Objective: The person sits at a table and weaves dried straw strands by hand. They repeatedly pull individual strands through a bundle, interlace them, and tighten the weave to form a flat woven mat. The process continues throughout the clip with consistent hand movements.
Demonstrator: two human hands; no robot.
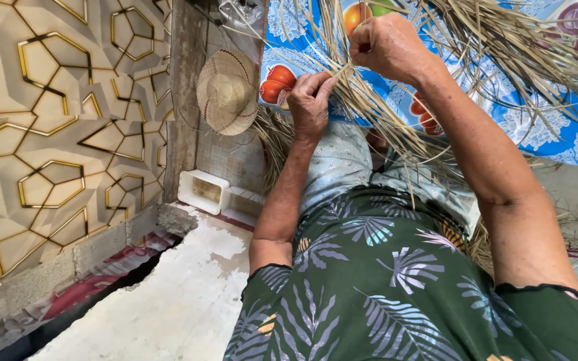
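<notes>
left hand (310, 100) and right hand (386, 45) both pinch dry straw strands (396, 127); woven straw hat (227, 91) lies nearby.

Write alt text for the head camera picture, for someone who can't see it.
Seen from above, a person's left hand and right hand pinch dry straw strands spread over a blue fruit-print cloth. A woven straw hat lies to the left, with a white tub below it.
</notes>
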